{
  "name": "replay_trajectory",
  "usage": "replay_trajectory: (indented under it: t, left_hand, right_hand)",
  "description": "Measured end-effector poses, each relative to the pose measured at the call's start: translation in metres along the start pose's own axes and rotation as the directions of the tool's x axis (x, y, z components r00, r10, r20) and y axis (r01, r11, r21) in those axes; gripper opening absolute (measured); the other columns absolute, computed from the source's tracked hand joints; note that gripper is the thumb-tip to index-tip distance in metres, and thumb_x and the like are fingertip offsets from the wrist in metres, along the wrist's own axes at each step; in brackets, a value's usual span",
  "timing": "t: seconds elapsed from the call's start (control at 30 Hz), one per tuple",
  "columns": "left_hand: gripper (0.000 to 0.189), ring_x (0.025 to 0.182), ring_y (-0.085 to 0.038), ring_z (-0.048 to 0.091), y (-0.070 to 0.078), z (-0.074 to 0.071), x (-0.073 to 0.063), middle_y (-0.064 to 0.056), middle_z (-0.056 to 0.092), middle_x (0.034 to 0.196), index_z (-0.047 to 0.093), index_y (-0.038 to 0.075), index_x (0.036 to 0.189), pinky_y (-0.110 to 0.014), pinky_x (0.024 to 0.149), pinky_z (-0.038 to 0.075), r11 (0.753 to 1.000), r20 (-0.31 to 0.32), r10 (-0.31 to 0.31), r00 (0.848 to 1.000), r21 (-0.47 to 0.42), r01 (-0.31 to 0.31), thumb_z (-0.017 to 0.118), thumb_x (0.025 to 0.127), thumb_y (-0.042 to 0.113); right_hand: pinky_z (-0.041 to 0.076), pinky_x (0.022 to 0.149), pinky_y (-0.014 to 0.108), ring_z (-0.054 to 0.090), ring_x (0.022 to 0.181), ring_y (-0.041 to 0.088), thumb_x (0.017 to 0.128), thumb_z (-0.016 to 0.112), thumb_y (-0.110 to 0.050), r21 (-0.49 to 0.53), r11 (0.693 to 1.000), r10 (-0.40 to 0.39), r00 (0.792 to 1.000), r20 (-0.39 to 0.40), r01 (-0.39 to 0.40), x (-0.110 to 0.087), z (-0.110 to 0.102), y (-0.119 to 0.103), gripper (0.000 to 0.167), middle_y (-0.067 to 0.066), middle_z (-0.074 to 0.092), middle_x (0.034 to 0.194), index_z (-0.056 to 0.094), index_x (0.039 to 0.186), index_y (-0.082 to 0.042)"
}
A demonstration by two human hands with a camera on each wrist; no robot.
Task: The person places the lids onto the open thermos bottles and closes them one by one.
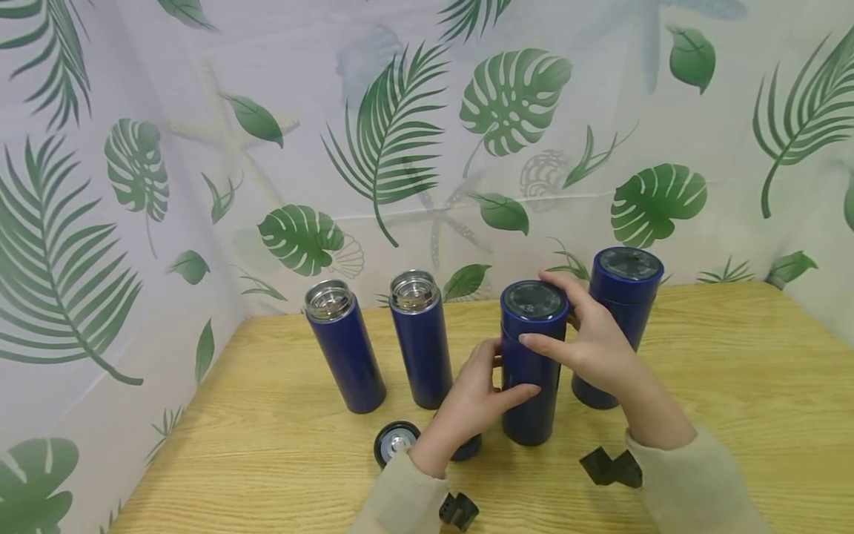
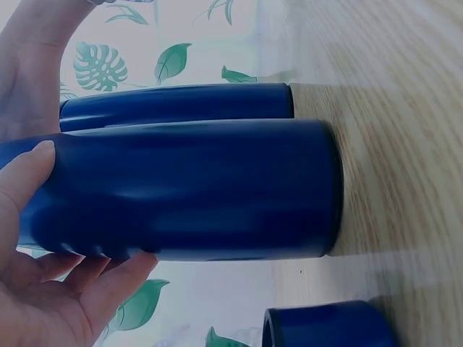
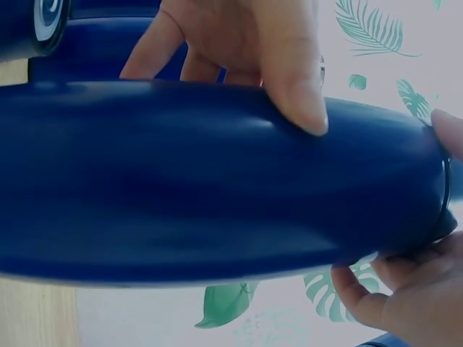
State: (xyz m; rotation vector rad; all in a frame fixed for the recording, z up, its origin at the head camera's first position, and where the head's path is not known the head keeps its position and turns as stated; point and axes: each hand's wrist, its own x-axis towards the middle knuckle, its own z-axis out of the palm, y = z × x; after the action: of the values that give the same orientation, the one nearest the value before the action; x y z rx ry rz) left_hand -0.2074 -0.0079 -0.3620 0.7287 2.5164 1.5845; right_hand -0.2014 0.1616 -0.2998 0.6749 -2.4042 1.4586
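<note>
A dark blue thermos bottle (image 1: 530, 386) with a black-topped lid (image 1: 535, 299) stands on the table between my hands. My left hand (image 1: 475, 400) grips the bottle's body from the left, its thumb across the front; the left wrist view shows the fingers (image 2: 134, 282) on the far side of the bottle (image 2: 195, 188). My right hand (image 1: 597, 345) holds the lid from the right, thumb in front and fingers behind. In the right wrist view, the right hand (image 3: 416, 289) sits at the top end of the bottle (image 3: 181, 188), and the left hand (image 3: 239, 36) lies along its body.
Two lidless blue bottles with steel mouths, a left one (image 1: 347, 363) and a middle one (image 1: 423, 356), stand to the left. Another lidded bottle (image 1: 627, 297) stands behind my right hand. A removed lid (image 1: 396, 443) and a second lid (image 1: 469, 449) lie near my left wrist.
</note>
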Motion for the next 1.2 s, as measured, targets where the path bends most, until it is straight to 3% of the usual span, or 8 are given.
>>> replay_trajectory:
  t: [0.33, 0.67, 0.9, 1.07, 1.2]
  left_hand:
    - [0.058, 0.11, -0.016, 0.045, 0.0, -0.001, 0.001, -0.002, 0.043, 0.121, 0.036, 0.011, 0.128, -0.027, 0.082, 0.043, 1.0, -0.002, -0.003, 1.0, 0.02, 0.003, 0.064, 0.081, 0.033]
    - [0.059, 0.109, -0.016, 0.045, -0.002, 0.003, 0.002, -0.002, 0.041, 0.121, 0.035, 0.012, 0.129, -0.026, 0.081, 0.043, 1.0, -0.03, 0.008, 1.0, 0.01, -0.007, 0.064, 0.081, 0.032]
    - [0.062, 0.109, -0.015, 0.044, -0.003, 0.008, 0.001, -0.001, 0.041, 0.122, 0.035, 0.016, 0.132, -0.027, 0.08, 0.044, 1.0, -0.082, 0.009, 0.997, 0.025, -0.007, 0.063, 0.081, 0.036]
    - [0.061, 0.108, -0.016, 0.045, -0.003, 0.011, 0.003, -0.001, 0.042, 0.121, 0.037, 0.017, 0.131, -0.023, 0.075, 0.046, 1.0, -0.119, 0.023, 0.993, -0.012, -0.024, 0.065, 0.08, 0.035]
    - [0.066, 0.11, -0.019, 0.046, -0.005, 0.01, 0.004, -0.003, 0.042, 0.125, 0.032, 0.015, 0.134, -0.026, 0.075, 0.047, 0.999, -0.151, 0.023, 0.988, -0.018, -0.026, 0.064, 0.08, 0.033]
  right_hand:
    - [0.038, 0.083, 0.053, 0.048, 0.105, 0.039, 0.077, 0.07, -0.02, -0.088, 0.994, 0.067, 0.996, -0.059, -0.072, -0.003, 0.005, -0.007, 0.074, 0.021, 0.045, 0.121, 0.026, 0.135, -0.002]
    - [0.038, 0.085, 0.052, 0.047, 0.106, 0.039, 0.078, 0.068, -0.016, -0.102, 0.994, 0.03, 0.999, -0.045, -0.035, -0.001, 0.005, -0.002, 0.072, 0.023, 0.043, 0.122, 0.025, 0.134, 0.001]
    - [0.036, 0.086, 0.054, 0.04, 0.112, 0.038, 0.08, 0.066, -0.018, -0.143, 0.989, 0.033, 0.998, -0.044, -0.039, -0.001, 0.004, 0.0, 0.075, 0.023, 0.036, 0.127, 0.021, 0.136, 0.002]
    - [0.038, 0.085, 0.053, 0.039, 0.114, 0.038, 0.08, 0.066, -0.022, -0.173, 0.983, 0.06, 0.997, -0.043, -0.067, -0.001, 0.002, -0.003, 0.078, 0.024, 0.034, 0.128, 0.019, 0.137, 0.003]
    - [0.039, 0.084, 0.052, 0.04, 0.112, 0.037, 0.077, 0.069, -0.024, -0.208, 0.975, 0.073, 0.997, -0.034, -0.078, 0.0, 0.003, -0.003, 0.076, 0.021, 0.038, 0.125, 0.024, 0.134, -0.001]
